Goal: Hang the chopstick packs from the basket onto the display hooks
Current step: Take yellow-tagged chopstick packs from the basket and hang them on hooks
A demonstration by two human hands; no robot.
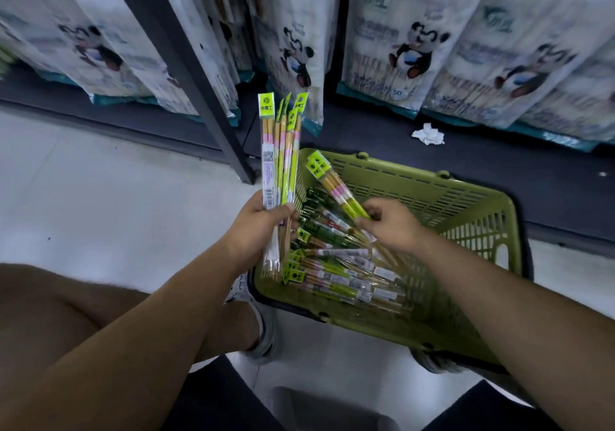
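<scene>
My left hand (258, 231) grips a fanned bunch of several chopstick packs (281, 151) with lime-green header cards, held upright to the left of the basket. My right hand (387, 222) pinches one more chopstick pack (336, 187) by its lower end, its green header tilted up to the left above the basket. The green plastic basket (466, 211) sits on the floor in front of me and holds several more chopstick packs (339, 274) lying flat. No display hooks show in this view.
Large white bags with panda prints (412, 47) hang in rows above a dark base shelf. A dark metal upright (186, 64) slants down left of the basket. A crumpled white tissue (428, 136) lies on the shelf base. My knees and grey shoes frame the pale floor.
</scene>
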